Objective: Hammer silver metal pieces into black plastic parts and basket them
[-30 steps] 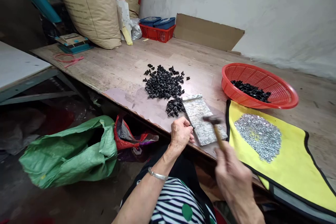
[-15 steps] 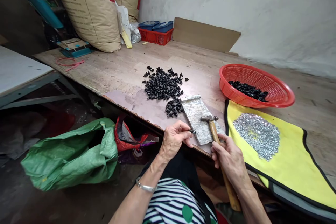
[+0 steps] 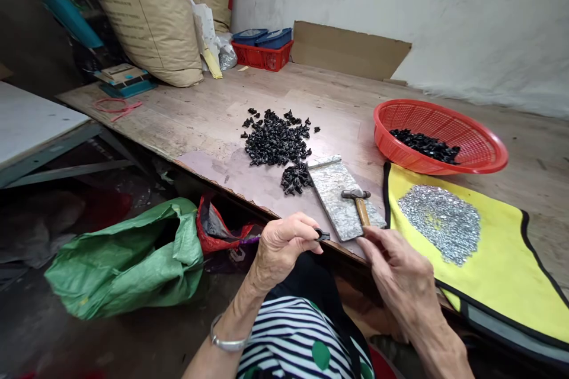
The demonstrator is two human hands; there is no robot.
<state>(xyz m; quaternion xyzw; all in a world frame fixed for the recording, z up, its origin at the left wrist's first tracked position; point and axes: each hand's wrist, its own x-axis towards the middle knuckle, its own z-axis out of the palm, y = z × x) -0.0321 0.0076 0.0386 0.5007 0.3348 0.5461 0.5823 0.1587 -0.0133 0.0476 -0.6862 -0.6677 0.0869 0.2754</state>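
Wooden workbench point(image 3: 186, 112) before a white wall point(image 3: 400, 0), carrying: one large heap of black plastic pieces point(image 3: 275, 139); one small heap of the same point(image 3: 296, 179); one mottled metal plate point(image 3: 335, 201), one hammer point(image 3: 362, 210) lying across it; one red plastic basket point(image 3: 400, 142) of black pieces; one yellow mat point(image 3: 498, 260) bearing one heap of silver metal bits point(image 3: 440, 224). Hands apart: left hand point(image 3: 284, 246) pinching one black piece point(image 3: 322, 235) near the plate, right hand point(image 3: 395, 272) closed on the hammer's handle. Also present: two kraft sacks point(image 3: 142, 18), one red crate point(image 3: 262, 56) with two blue tubs point(image 3: 262, 37), one green woven sack point(image 3: 128, 260) on the floor.
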